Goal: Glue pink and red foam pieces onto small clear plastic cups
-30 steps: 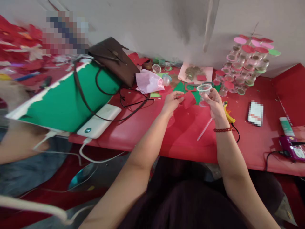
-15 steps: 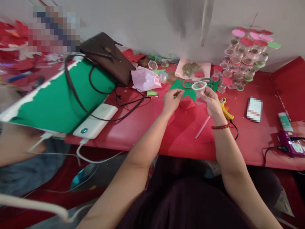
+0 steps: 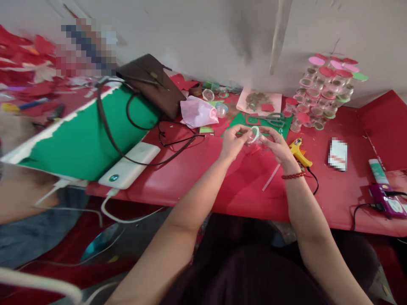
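A small clear plastic cup [image 3: 254, 134] with a white rim is tilted on its side between my two hands, above red paper [image 3: 251, 178] on the red table. My left hand [image 3: 234, 142] pinches its rim from the left. From the right, my right hand [image 3: 276, 144] grips the cup's body. Just behind the hands lie a green sheet [image 3: 237, 125] and green-handled scissors [image 3: 275, 120]. The yellow glue gun [image 3: 299, 152] rests to the right of my right hand, and a thin glue stick [image 3: 271, 177] lies on the red paper.
Stacked clear cups with coloured discs [image 3: 327, 93] stand at the back right. A brown bag [image 3: 154, 84], a green board [image 3: 79, 135] and a white power bank [image 3: 129, 165] occupy the left. Another person's arm [image 3: 25, 192] shows at the left edge.
My left hand, empty before, has moved right and taken hold of the cup's rim. The cup has shifted left and tipped from upright onto its side. The view has shifted slightly.
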Demonstrator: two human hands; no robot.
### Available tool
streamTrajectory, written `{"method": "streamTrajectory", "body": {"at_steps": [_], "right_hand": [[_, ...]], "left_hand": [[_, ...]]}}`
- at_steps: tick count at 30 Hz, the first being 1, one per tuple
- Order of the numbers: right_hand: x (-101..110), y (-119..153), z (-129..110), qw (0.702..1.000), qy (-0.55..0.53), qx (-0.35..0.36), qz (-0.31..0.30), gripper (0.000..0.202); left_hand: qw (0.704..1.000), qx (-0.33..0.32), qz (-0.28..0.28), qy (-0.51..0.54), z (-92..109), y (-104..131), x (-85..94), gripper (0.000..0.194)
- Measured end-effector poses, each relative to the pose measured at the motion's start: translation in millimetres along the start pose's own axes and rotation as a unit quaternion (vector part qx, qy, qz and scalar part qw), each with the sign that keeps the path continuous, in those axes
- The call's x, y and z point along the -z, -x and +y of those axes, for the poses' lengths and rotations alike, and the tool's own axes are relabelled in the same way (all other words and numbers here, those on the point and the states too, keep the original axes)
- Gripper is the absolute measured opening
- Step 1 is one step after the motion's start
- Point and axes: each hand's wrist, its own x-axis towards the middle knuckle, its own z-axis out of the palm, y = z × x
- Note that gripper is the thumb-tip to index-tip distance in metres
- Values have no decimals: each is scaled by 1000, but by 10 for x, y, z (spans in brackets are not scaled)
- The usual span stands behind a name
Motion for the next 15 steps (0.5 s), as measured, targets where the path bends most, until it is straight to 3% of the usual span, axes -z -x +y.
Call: {"method": "streamTrajectory", "body": {"at_steps": [3,6,10,15], "right_hand": [[-18,-24,27,993,88,77,-3,49],[-59,-33,46,968,209,138,-1,56],[-130,-24,68,926,348,138,50,53],[-124,-18,65,922,367,116,47,49]], "left_hand": [[993,-44,58,-92,-52,1,-7,15],[986,-64,61,-142,-76,14,-9,10],[977,-86,36,-190,-84,29,-5,13],[980,-88,-5,-179,-96,3,25,18]]}}
